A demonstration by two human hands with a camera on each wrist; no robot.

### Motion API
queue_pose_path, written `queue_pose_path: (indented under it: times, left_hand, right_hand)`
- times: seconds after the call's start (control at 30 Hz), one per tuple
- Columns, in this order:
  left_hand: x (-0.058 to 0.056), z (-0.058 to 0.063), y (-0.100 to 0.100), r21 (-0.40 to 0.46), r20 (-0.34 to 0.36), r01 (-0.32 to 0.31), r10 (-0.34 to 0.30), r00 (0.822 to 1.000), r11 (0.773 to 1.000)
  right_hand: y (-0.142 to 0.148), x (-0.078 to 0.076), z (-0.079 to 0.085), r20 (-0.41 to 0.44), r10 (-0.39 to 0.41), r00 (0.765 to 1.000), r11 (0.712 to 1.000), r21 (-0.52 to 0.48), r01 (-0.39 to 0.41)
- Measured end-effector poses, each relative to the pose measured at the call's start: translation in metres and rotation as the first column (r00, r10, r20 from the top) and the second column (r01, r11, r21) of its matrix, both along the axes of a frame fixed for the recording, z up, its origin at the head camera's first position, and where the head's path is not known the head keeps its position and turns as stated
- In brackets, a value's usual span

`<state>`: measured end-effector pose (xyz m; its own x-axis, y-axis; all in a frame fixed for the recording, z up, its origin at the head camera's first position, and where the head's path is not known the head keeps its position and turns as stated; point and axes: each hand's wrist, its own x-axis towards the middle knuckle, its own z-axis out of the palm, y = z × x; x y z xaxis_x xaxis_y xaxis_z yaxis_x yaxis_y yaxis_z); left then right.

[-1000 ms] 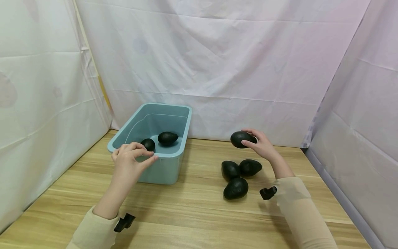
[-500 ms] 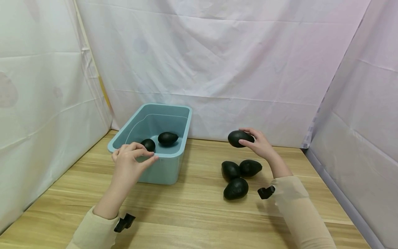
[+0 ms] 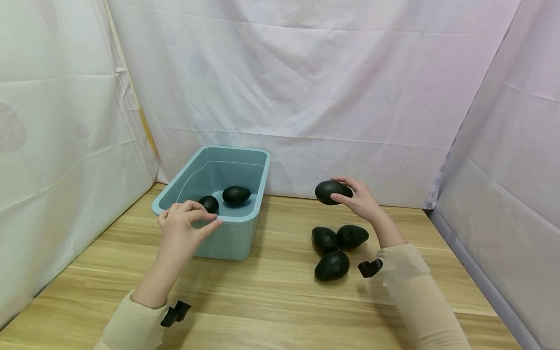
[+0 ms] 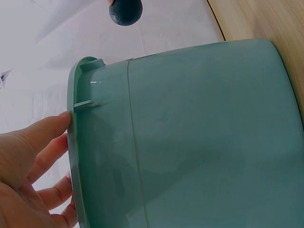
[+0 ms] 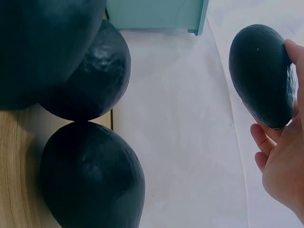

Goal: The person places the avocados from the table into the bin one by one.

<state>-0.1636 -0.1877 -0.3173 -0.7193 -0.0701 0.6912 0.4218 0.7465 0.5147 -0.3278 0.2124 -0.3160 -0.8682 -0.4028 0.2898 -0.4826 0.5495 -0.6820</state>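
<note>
My right hand (image 3: pixel 362 200) grips a dark avocado (image 3: pixel 325 192) above the table, right of the light blue plastic bin (image 3: pixel 232 238). In the right wrist view, the thumb and fingers hold this avocado (image 5: pixel 261 73) by one side. My left hand (image 3: pixel 181 226) pinches the bin's near rim; the left wrist view has its thumb (image 4: pixel 50 130) on one side of the rim (image 4: pixel 73 156), its fingers toward the other. Inside the bin lie two avocados, one (image 3: pixel 236 195) in full view, the other (image 3: pixel 209 204) partly hidden by the left hand and rim.
Three more avocados cluster on the wooden table (image 3: pixel 280 301) below the right hand: a left one (image 3: pixel 324 240), a right one (image 3: pixel 352 236) and a near one (image 3: pixel 332 266). White cloth (image 3: pixel 306 97) hangs behind the table and on both sides.
My right hand has moved a little left and slightly up with its avocado, toward the bin. The left hand, bin and other avocados look unmoved.
</note>
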Motion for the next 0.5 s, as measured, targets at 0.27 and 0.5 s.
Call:
queue_pose_path:
  times: [0.27,0.5]
  left_hand:
    - [-0.001,0.000,0.000,0.001,0.002,-0.002,0.002,1.000,1.000]
    - [-0.001,0.000,-0.001,0.000,-0.009,-0.003,0.003,1.000,1.000]
  right_hand:
    - [-0.009,0.000,0.001,-0.006,0.024,1.000,1.000,-0.012,-0.024]
    - [-0.016,-0.001,0.006,-0.022,0.042,0.999,0.999,-0.028,-0.043]
